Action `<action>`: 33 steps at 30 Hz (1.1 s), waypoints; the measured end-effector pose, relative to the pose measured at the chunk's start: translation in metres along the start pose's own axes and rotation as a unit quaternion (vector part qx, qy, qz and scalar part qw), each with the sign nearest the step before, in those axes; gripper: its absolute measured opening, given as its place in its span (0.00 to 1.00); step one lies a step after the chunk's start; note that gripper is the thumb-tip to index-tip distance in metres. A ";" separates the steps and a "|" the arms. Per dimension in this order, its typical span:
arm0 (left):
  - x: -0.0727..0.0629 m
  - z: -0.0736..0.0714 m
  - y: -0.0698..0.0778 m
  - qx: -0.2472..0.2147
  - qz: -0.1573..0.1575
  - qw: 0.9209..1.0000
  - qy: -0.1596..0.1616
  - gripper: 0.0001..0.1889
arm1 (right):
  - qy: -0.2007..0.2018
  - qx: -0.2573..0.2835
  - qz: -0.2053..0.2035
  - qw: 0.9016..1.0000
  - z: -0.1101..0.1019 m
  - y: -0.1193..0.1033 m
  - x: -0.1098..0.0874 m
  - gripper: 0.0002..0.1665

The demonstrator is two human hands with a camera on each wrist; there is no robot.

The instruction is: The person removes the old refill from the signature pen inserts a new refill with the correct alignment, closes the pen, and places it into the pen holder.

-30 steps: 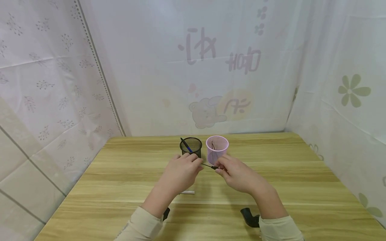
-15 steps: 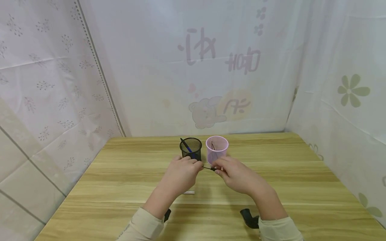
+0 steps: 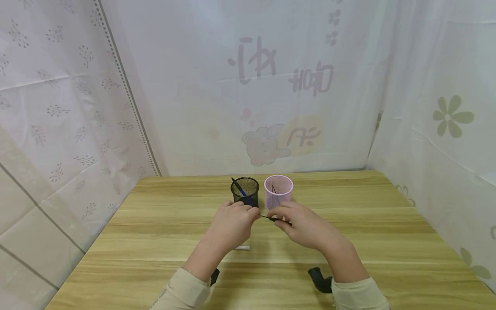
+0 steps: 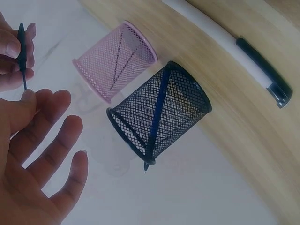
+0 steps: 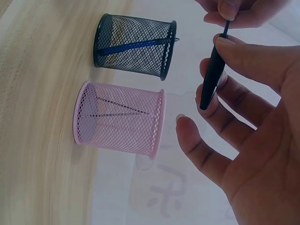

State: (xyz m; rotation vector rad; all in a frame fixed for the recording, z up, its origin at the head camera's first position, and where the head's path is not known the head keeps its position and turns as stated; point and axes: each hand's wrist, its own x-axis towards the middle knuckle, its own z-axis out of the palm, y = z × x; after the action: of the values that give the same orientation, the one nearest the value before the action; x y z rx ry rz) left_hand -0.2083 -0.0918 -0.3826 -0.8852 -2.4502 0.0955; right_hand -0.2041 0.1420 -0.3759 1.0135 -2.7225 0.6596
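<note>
My right hand [image 3: 310, 226] holds a thin-shafted tool with a tapered black handle [image 5: 214, 70] between thumb and fingers. The free end of the handle shows past the fingers in the right wrist view. My left hand [image 3: 234, 221] pinches the slim dark shaft [image 4: 25, 80] between thumb and index finger, its other fingers spread and loosely bent. The shaft's tip is hidden in that pinch. Both hands meet just in front of two mesh cups: a black cup [image 3: 252, 186] with a blue-and-black pen [image 4: 159, 105] leaning in it, and a pink cup [image 3: 285, 199] with two thin dark sticks [image 5: 122, 105] inside.
A white pen [image 4: 211, 26] with a black clip cap lies on the wooden table [image 3: 155, 224], partly hidden by the left arm in the head view. A curved black piece [image 3: 320, 282] shows by the right sleeve. Patterned curtains [image 3: 193, 107] stand behind the table.
The fingers of my right hand have shifted leftward along the handle, so its rear end now shows. Both hands have dropped slightly in the view; the cups stay put.
</note>
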 end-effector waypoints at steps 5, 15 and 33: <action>-0.001 0.001 -0.001 -0.003 -0.001 1.000 -0.001 0.03 | 0.006 -0.008 -0.003 1.000 0.000 -0.001 0.001 0.13; -0.002 0.000 -0.003 -0.012 0.000 1.000 0.006 0.03 | 0.002 -0.007 0.000 1.000 -0.002 -0.002 0.001 0.12; -0.004 -0.001 -0.012 -0.015 -0.016 0.999 0.029 0.05 | 0.028 0.002 -0.017 0.999 -0.006 -0.006 0.000 0.12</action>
State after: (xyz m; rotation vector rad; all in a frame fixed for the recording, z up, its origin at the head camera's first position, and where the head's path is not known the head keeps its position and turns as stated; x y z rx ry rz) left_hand -0.2119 -0.1043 -0.3805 -0.8501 -2.4160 0.0205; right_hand -0.2003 0.1410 -0.3682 1.0256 -2.6505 0.6786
